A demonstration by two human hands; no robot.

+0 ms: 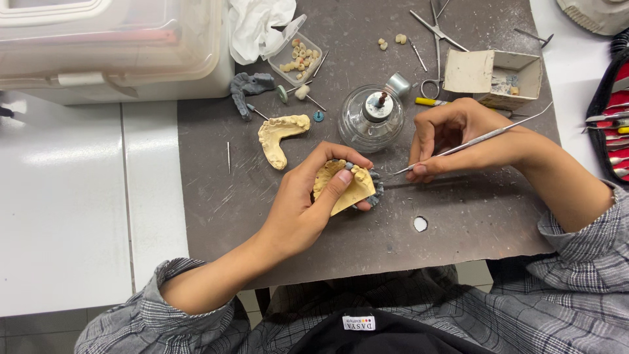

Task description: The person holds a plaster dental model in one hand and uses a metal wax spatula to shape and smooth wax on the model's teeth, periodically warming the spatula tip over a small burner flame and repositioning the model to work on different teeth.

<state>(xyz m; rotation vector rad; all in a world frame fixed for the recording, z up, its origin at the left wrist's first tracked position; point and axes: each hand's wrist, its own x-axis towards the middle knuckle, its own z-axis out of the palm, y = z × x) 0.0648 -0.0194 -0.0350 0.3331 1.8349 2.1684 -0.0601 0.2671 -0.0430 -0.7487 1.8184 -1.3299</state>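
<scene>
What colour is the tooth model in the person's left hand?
The tooth model is pale yellow with grey bits; the head view shows it.

Bright, even overhead light; glare whitens the white counter (pixel 72 196) left of the sharply focused grey mat (pixel 216 196).

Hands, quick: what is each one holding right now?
Left hand: closed around a yellow dental cast.
Right hand: closed on a thin metal instrument.

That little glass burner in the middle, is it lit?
Not lit, it seems: the glass burner shows a bare wick with no visible flame, and its metal cap lies beside it.
</scene>
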